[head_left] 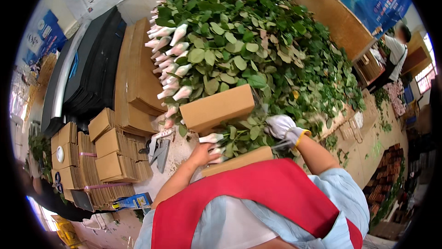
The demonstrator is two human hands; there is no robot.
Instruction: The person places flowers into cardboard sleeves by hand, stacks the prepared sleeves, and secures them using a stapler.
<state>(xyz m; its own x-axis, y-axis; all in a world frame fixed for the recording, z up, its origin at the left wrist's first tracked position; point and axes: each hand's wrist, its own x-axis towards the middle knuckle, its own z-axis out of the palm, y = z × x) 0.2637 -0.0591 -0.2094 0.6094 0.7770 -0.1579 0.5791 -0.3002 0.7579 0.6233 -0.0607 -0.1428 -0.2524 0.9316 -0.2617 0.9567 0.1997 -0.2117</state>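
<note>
In front of me a small row of roses, their buds [211, 138] in white net sleeves and their green leaves [246, 134] to the right, lies between two brown cardboard pieces. One cardboard piece [217, 109] stands on the far side; the other [241, 160] is close to my body and partly covered by my red apron. My bare left hand [202, 153] is closed around the sleeved buds, fingertips partly hidden among them. My right hand [283, 128], in a white glove with a yellow cuff, is closed on the leafy stems, its fingers partly hidden.
A high heap of sleeved roses [258, 41] fills the far side. To the left are stacked cardboard sheets [117, 157], black sheets [94, 64], a grey metal tool [160, 154] and scissors [58, 182]. Another person [395, 53] stands at far right, beyond leaf-strewn floor [368, 143].
</note>
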